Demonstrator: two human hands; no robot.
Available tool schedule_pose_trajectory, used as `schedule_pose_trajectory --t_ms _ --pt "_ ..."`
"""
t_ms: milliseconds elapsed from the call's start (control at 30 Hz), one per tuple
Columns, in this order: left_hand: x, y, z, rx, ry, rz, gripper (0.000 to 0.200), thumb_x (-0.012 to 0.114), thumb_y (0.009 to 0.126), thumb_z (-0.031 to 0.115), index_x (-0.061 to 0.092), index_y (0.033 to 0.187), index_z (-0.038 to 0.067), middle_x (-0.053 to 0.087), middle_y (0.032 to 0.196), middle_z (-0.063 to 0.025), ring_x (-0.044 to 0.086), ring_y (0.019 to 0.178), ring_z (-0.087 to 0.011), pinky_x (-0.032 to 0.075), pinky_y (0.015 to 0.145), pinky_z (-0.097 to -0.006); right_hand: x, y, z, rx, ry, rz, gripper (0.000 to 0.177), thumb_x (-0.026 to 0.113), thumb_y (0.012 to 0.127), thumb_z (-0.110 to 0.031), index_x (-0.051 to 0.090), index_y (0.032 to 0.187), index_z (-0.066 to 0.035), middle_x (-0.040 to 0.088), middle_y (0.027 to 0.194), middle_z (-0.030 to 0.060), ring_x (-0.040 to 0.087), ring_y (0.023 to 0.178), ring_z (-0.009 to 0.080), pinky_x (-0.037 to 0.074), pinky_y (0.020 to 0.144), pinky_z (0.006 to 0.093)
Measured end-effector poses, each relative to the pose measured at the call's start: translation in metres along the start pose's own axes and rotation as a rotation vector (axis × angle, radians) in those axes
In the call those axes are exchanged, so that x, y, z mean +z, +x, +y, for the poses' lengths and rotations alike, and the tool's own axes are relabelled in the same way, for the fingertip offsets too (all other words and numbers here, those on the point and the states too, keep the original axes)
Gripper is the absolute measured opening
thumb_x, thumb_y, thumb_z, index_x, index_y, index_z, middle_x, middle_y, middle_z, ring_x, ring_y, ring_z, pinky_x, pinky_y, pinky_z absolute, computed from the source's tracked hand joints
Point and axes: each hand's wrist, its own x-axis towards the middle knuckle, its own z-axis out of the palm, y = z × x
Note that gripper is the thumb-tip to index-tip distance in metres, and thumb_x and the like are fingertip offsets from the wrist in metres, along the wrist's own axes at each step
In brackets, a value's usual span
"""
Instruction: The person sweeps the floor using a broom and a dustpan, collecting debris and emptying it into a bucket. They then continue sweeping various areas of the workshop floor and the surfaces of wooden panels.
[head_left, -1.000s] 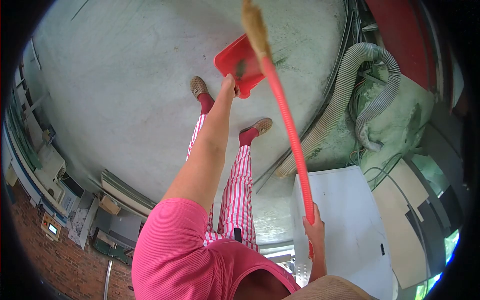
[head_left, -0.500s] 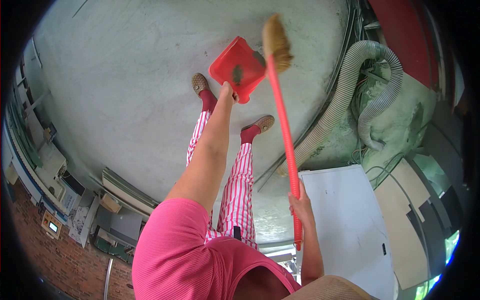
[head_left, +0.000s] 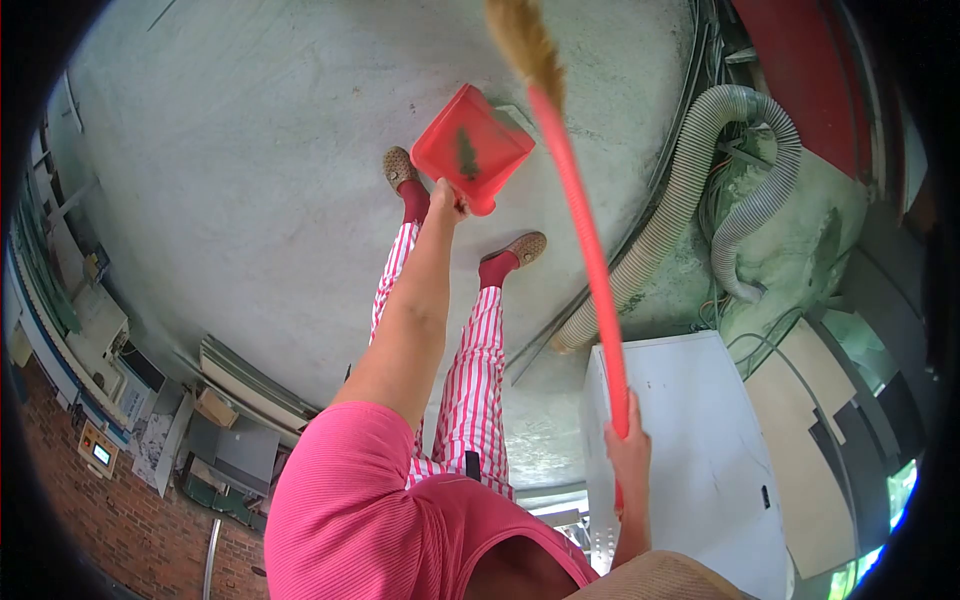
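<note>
My left hand (head_left: 447,198) grips the handle of a red dustpan (head_left: 470,148) held low over the concrete floor (head_left: 250,150), with a small heap of dark debris in it. My right hand (head_left: 630,455) holds a broom by its red ribbed handle (head_left: 585,240). The straw broom head (head_left: 520,40) reaches the floor just beyond the dustpan's right side. My feet in brown shoes (head_left: 398,170) stand just behind the dustpan.
A grey corrugated hose (head_left: 690,170) curves along the floor on the right beside cables and greenish dust. A white cabinet (head_left: 700,450) stands by my right hand. Stacked boards (head_left: 250,380) and machines with a control panel (head_left: 100,455) line the left wall.
The broom head swung away from the dustpan's mouth toward the top of view, and my right hand dropped lower along the handle. The dustpan shifted slightly left.
</note>
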Motion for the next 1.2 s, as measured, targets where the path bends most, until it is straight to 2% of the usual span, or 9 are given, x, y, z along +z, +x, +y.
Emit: schedule_pose_trajectory --t_ms 233,433,567,667,767,833,967,1067,1200 --pt "-0.021 -0.001 0.002 -0.087 -0.066 0.073 0.012 0.038 0.069 0.022 0.038 0.062 0.012 0.036 0.048 -0.0007 0.035 0.038 -0.0104 0.030 0.037 -0.0231 -0.012 0.066 -0.108 0.056 0.175 0.051 0.060 0.048 0.076 -0.021 0.019 0.129 -0.020 0.058 0.077 0.0191 0.057 0.067 0.0345 0.043 0.058 0.0404" --pt "-0.024 0.018 0.006 -0.044 -0.043 0.015 0.013 0.036 0.070 0.022 0.037 0.063 0.011 0.035 0.049 -0.0009 0.034 0.039 -0.0113 0.031 0.039 -0.0240 0.064 0.081 -0.056 -0.175 -0.125 -0.015 0.063 0.048 0.076 -0.021 0.015 0.130 -0.024 0.057 0.076 0.0214 0.056 0.069 0.0378 0.043 0.061 0.0431" --pt "-0.022 0.016 0.006 -0.048 -0.015 0.041 0.013 0.035 0.070 0.021 0.037 0.065 0.010 0.033 0.049 -0.0013 0.033 0.040 -0.0117 0.031 0.039 -0.0243 0.067 0.046 -0.044 -0.058 -0.071 -0.222 0.064 0.049 0.075 -0.020 0.015 0.129 -0.025 0.057 0.077 0.0219 0.055 0.070 0.0390 0.042 0.061 0.0441" --pt "-0.023 0.013 0.012 -0.035 0.015 0.065 0.014 0.035 0.072 0.023 0.038 0.066 0.010 0.033 0.048 -0.0013 0.034 0.040 -0.0120 0.031 0.039 -0.0245 0.052 0.012 -0.033 -0.104 -0.017 -0.253 0.063 0.051 0.074 -0.019 0.020 0.129 -0.023 0.057 0.077 0.0202 0.057 0.069 0.0347 0.043 0.062 0.0403" --pt "-0.027 0.015 0.013 -0.037 0.031 0.028 0.016 0.034 0.073 0.025 0.039 0.068 0.010 0.035 0.048 -0.0013 0.035 0.039 -0.0123 0.032 0.039 -0.0248 0.039 -0.017 -0.007 0.043 0.087 -0.329 0.060 0.052 0.073 -0.017 0.025 0.127 -0.020 0.057 0.077 0.0172 0.057 0.064 0.0280 0.044 0.061 0.0350" --pt "-0.029 0.016 0.012 -0.028 0.029 -0.011 0.017 0.034 0.074 0.026 0.039 0.069 0.010 0.036 0.048 -0.0014 0.036 0.040 -0.0125 0.033 0.039 -0.0249 0.037 -0.032 0.014 -0.011 0.163 -0.202 0.063 0.053 0.071 -0.011 0.025 0.127 -0.017 0.054 0.066 0.0058 0.048 0.045 0.0137 0.041 0.043 0.0272" --pt "-0.030 0.008 0.012 -0.019 0.021 0.002 0.017 0.035 0.073 0.026 0.040 0.070 0.010 0.038 0.051 -0.0015 0.038 0.041 -0.0116 0.033 0.039 -0.0237 0.037 -0.033 0.041 -0.049 0.070 -0.011 0.062 0.051 0.071 -0.011 0.025 0.128 -0.017 0.055 0.069 0.0080 0.049 0.045 0.0137 0.042 0.043 0.0270" --pt "-0.030 0.003 0.009 -0.033 -0.003 0.049 0.015 0.036 0.072 0.024 0.041 0.068 0.010 0.039 0.051 -0.0013 0.038 0.041 -0.0110 0.034 0.039 -0.0228 0.021 -0.026 -0.020 0.199 0.234 0.116 0.059 0.047 0.074 -0.008 0.025 0.128 -0.018 0.050 0.070 0.0061 0.045 0.048 0.0116 0.039 0.045 0.0255" --pt "-0.043 0.006 0.000 -0.076 -0.061 0.067 0.011 0.038 0.070 0.020 0.040 0.065 0.011 0.038 0.051 -0.0008 0.037 0.040 -0.0099 0.034 0.038 -0.0222 0.028 0.021 -0.043 0.123 0.415 0.113 0.059 0.047 0.076 -0.009 0.022 0.129 -0.018 0.047 0.068 0.0041 0.043 0.045 0.0104 0.038 0.041 0.0252"
